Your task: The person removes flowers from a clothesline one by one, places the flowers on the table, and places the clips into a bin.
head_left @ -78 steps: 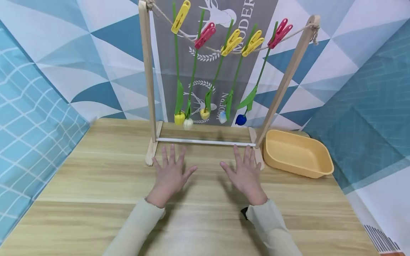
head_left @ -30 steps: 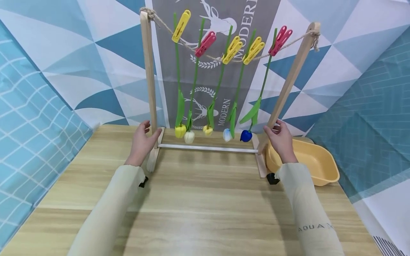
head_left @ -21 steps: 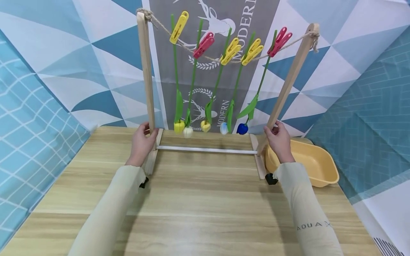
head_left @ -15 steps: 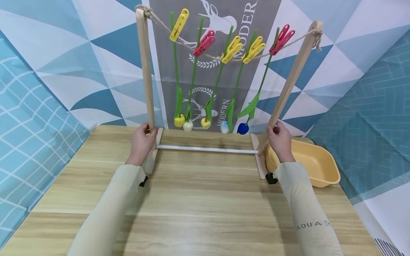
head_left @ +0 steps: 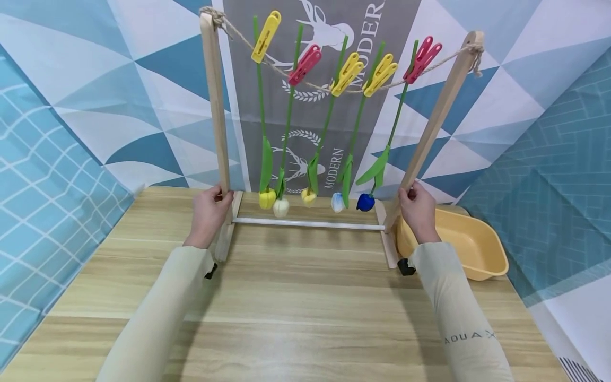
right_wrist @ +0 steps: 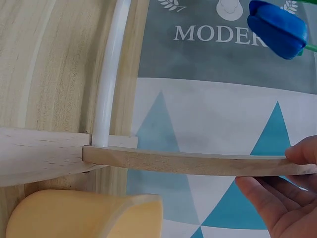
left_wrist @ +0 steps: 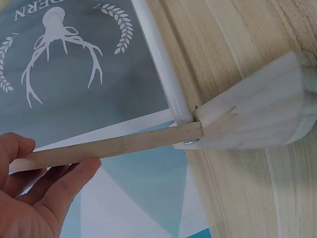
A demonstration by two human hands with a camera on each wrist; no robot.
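Observation:
A wooden rack stands at the back of the table, its left post [head_left: 217,106] and right post [head_left: 436,114] joined low down by a white rod [head_left: 310,223]. My left hand [head_left: 208,216] grips the left post near its bottom, thumb and fingers on opposite faces. On the other side my right hand [head_left: 418,211] pinches the right post at a similar height. From the twine [head_left: 315,86] between the posts, several artificial tulips hang head down, held by yellow and red clothespins [head_left: 306,64]. A blue tulip [right_wrist: 277,29] shows near the right hand in the right wrist view.
A yellow plastic basin [head_left: 465,241] sits right of the rack, partly behind the right hand. The wooden table [head_left: 296,313] spreads in front. A patterned cloth backdrop [head_left: 162,90] rises close behind the rack.
Both hands, earlier spread with straight fingers over the table before the rack, have moved outward and now grip its posts. The tulips sway slightly.

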